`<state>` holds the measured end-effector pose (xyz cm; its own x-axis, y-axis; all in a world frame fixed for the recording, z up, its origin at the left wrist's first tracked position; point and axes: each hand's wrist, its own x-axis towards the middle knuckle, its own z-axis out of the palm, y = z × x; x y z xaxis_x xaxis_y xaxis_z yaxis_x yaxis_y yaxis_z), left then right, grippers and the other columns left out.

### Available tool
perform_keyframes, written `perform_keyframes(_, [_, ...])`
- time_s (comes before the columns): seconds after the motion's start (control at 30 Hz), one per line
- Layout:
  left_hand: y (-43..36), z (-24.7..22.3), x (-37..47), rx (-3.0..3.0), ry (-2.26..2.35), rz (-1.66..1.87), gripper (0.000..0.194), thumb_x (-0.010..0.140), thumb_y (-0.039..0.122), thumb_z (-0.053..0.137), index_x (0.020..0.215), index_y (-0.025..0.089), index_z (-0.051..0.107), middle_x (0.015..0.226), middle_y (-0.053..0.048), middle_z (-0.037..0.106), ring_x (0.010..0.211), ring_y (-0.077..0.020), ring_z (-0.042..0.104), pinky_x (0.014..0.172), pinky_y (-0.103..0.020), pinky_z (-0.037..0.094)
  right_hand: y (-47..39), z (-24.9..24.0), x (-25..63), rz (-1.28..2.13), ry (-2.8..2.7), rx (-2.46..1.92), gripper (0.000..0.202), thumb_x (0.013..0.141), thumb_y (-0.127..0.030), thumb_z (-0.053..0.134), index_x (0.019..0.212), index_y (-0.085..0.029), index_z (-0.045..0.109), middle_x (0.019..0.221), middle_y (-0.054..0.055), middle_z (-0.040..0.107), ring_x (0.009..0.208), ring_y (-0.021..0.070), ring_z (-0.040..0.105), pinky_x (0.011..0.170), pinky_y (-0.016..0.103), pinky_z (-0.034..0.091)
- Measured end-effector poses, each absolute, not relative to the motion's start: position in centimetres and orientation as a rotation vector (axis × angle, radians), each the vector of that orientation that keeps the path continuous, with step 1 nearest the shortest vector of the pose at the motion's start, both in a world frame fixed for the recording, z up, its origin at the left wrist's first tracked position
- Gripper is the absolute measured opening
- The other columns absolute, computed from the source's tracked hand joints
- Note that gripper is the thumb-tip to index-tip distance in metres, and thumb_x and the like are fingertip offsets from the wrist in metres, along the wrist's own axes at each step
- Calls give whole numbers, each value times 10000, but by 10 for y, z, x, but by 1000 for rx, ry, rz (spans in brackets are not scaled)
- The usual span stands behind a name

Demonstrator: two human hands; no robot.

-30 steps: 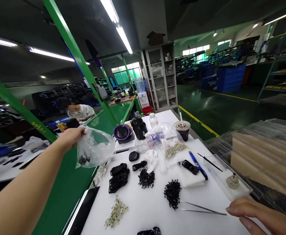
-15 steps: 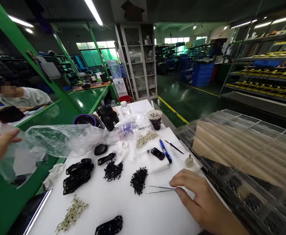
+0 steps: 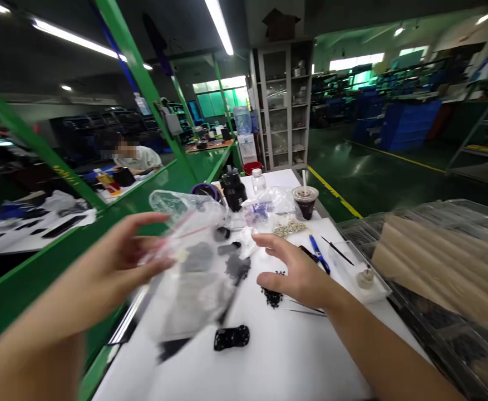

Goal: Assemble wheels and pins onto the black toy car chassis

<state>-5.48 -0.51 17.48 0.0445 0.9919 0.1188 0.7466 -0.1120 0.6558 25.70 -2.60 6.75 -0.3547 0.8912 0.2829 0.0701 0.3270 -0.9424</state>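
Note:
My left hand [image 3: 121,262] pinches the top of a clear plastic bag [image 3: 197,301] with a red line along its mouth. Blurred by motion, the bag hangs over the left side of the white work surface [image 3: 294,362] and veils black parts behind it. My right hand [image 3: 296,270] hovers right of the bag with thumb and fingers apart, holding nothing. Under its wrist lie metal tweezers [image 3: 304,309], beside a pile of tiny black pieces [image 3: 272,298]. A black car-shaped part [image 3: 232,337] rests below the bag.
Behind stand a black bottle [image 3: 233,192], a clear bottle [image 3: 258,181] and a lidded drink cup [image 3: 305,203]. A blue pen-like tool [image 3: 319,253] and a small glass jar [image 3: 365,277] lie right. Clear crates [image 3: 448,245] border the right edge. A co-worker [image 3: 139,156] sits far left.
My left hand has brought the bag from the far left to over the table. My right hand has left the tweezers on the table and risen toward the bag. The view has turned left.

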Motion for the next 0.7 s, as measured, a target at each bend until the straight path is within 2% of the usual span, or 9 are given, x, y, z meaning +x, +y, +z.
perform_keyframes(0.03, [-6,168,-43,1895,1572,732,764,692,581,747,1344,301,466,762,24,622,661,-169,574,549,-243,462,-14,66,246,1320,-1676,-781,702,831,-356,765,1463,-278,471,1465,98,506,1366,265,473,1118,422,397])
perform_keyframes(0.07, [-4,162,-32,1911,1474,644,659,767,553,699,1327,278,488,717,26,591,634,-160,547,533,-238,438,-4,63,236,1473,-1643,-708,677,816,-365,779,1426,-251,509,1395,105,565,1300,269,537,1070,412,440])
perform_keyframes(0.13, [4,152,-15,1948,1470,593,482,814,512,668,1195,228,591,657,18,596,588,-154,529,513,-237,398,10,51,220,1575,-1577,-668,467,830,-407,752,1216,-170,636,1149,96,678,1072,246,655,929,366,513])
perform_keyframes(0.17, [10,149,-9,1981,1500,592,387,835,506,647,1076,202,647,641,4,604,575,-152,521,515,-240,380,15,44,215,1559,-1539,-699,380,845,-417,730,1106,-151,656,1032,78,691,958,222,669,861,342,523])
perform_keyframes(0.23, [23,142,-5,2015,1540,613,361,851,529,626,941,185,693,653,-14,631,594,-156,545,539,-245,383,21,31,209,1491,-1471,-785,300,866,-416,698,997,-151,642,881,37,668,800,175,640,761,303,506])
perform_keyframes(0.3, [35,136,-6,2025,1564,646,390,861,556,608,941,191,719,659,-12,640,605,-158,568,568,-248,405,23,22,208,1446,-1426,-857,273,870,-401,690,993,-163,635,801,10,640,714,149,599,699,281,478])
perform_keyframes(0.43, [52,119,-8,2048,1588,715,398,874,544,582,981,191,734,726,-12,680,615,-160,601,612,-258,444,21,16,209,1381,-1409,-946,276,870,-379,683,1045,-167,664,865,33,685,774,171,633,727,293,491])
perform_keyframes(0.57, [56,105,-5,2099,1633,750,378,874,540,585,952,199,729,710,0,668,603,-156,583,570,-252,420,19,12,211,1268,-1395,-1025,246,894,-364,643,1032,-165,686,994,66,725,916,212,679,815,325,518])
perform_keyframes(0.7, [57,99,-5,2160,1682,776,346,895,517,559,892,201,698,653,11,639,554,-153,561,536,-261,411,20,8,216,1083,-1413,-1127,258,928,-379,593,998,-173,732,946,64,734,875,224,683,803,349,508])
